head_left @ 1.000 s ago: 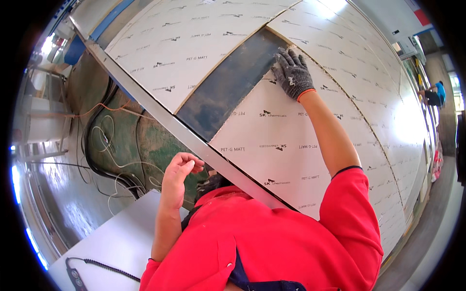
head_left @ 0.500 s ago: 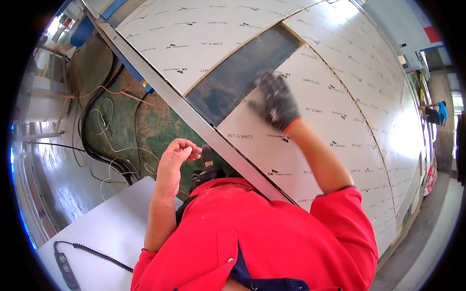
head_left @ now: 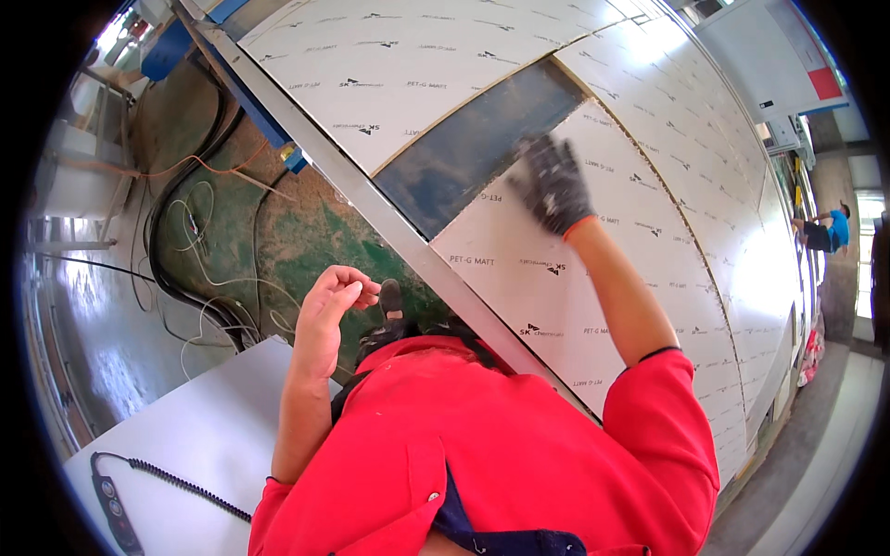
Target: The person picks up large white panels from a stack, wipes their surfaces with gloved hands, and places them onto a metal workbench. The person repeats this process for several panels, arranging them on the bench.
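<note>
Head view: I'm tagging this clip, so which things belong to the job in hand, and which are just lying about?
Seemingly in the job:
gloved right hand, blurred
white panel it is over
dark strip beside that panel

Apparently lying about:
handset on the white table
black cables on the floor

From my remote station I see a rough knitted-cloth work glove point(head_left: 556, 190), a smooth white panel point(head_left: 496, 287), a scuffed dark strip point(head_left: 464, 153), a metal edge rail point(head_left: 394, 221) and a matt cloth shirt point(head_left: 519, 445).
</note>
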Available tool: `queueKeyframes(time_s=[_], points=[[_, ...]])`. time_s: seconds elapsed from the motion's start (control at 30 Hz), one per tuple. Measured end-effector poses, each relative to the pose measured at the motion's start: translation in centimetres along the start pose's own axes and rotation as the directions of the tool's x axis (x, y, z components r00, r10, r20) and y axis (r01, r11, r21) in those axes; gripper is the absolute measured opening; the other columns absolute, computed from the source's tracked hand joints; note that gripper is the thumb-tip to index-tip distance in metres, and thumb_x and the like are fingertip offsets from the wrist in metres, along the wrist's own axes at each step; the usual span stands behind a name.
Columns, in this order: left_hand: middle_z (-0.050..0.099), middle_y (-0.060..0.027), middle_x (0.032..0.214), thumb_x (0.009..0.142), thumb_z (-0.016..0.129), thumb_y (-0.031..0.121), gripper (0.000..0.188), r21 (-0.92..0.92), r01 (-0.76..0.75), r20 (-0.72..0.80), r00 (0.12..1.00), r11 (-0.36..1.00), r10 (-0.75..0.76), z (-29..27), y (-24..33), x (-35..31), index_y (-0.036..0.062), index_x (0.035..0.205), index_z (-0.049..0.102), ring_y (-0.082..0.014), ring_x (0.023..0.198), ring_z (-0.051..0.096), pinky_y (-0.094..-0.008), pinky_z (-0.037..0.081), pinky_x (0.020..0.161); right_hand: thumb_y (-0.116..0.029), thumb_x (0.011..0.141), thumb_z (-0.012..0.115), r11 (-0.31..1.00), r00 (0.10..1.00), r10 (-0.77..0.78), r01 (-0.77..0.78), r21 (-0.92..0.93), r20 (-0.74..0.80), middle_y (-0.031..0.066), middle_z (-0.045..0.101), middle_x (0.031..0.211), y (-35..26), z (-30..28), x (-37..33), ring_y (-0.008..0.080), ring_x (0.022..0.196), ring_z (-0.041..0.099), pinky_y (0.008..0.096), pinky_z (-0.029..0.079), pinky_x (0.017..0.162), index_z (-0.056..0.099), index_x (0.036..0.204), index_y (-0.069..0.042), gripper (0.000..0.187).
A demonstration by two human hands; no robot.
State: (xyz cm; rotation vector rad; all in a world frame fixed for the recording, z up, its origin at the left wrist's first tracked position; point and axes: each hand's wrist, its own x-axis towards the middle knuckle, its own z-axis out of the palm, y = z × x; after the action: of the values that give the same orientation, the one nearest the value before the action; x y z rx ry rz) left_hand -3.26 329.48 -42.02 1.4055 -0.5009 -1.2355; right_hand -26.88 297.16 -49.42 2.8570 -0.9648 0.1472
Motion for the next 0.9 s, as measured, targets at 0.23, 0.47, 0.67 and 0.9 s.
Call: queueKeyframes(time_s=[0.23, 0.47, 0.67, 0.9], points=[[0.066, -0.0088, 0.103, 0.097, 0.051, 0.018, 0.02, -0.016, -0.006, -0.002, 1.0, 1.0, 0.006, -1.3, -0.3, 0.6, 0.0022, 0.106, 0.058, -0.0154, 0.093, 0.061, -0.0307, 0.045, 0.089, -0.051, 0.096, 0.049, 0.958, 0.994, -0.105, 0.094, 0.272, 0.026, 0.0155, 0.036, 0.157, -9.2, -1.8, -3.9, 0.0338, 0.148, 0.029, 0.0492, 0.015, 0.123, 0.045, 0.146, -0.007, 0.067], [0.066, -0.0085, 0.104, 0.098, 0.05, 0.019, 0.021, 0.017, 0.01, 0.061, 0.998, 1.0, -0.011, -1.5, 0.8, 1.4, 0.0024, 0.107, 0.059, -0.0151, 0.094, 0.061, -0.0299, 0.044, 0.089, -0.051, 0.098, 0.046, 1.0, 1.0, 0.005, -0.006, 0.023, 0.023, 0.0146, 0.037, 0.158, -6.8, -1.3, -2.2, 0.032, 0.151, 0.022, 0.0505, 0.01, 0.123, 0.045, 0.146, -0.003, 0.068], [0.066, -0.0085, 0.104, 0.098, 0.049, 0.019, 0.021, 0.026, 0.012, 0.107, 0.994, 1.0, -0.015, -1.3, 0.8, 2.3, 0.0024, 0.107, 0.059, -0.0152, 0.094, 0.061, -0.03, 0.045, 0.089, -0.056, 0.094, 0.052, 0.91, 0.976, -0.191, 0.137, 0.391, 0.105, 0.0152, 0.036, 0.158, -14.2, -4.2, -5.2, 0.0326, 0.151, 0.023, 0.0505, 0.009, 0.123, 0.046, 0.146, -0.003, 0.075], [0.067, -0.0094, 0.104, 0.099, 0.047, 0.016, 0.021, 0.039, 0.001, 0.156, 0.988, 0.999, -0.007, -1.1, 0.4, 3.2, 0.0017, 0.107, 0.059, -0.0162, 0.094, 0.062, -0.0306, 0.046, 0.089, -0.053, 0.096, 0.048, 0.937, 0.987, -0.133, 0.095, 0.337, 0.091, 0.0138, 0.038, 0.157, -14.0, -3.3, -5.5, 0.0329, 0.151, 0.023, 0.0501, 0.008, 0.124, 0.043, 0.148, -0.003, 0.072]])
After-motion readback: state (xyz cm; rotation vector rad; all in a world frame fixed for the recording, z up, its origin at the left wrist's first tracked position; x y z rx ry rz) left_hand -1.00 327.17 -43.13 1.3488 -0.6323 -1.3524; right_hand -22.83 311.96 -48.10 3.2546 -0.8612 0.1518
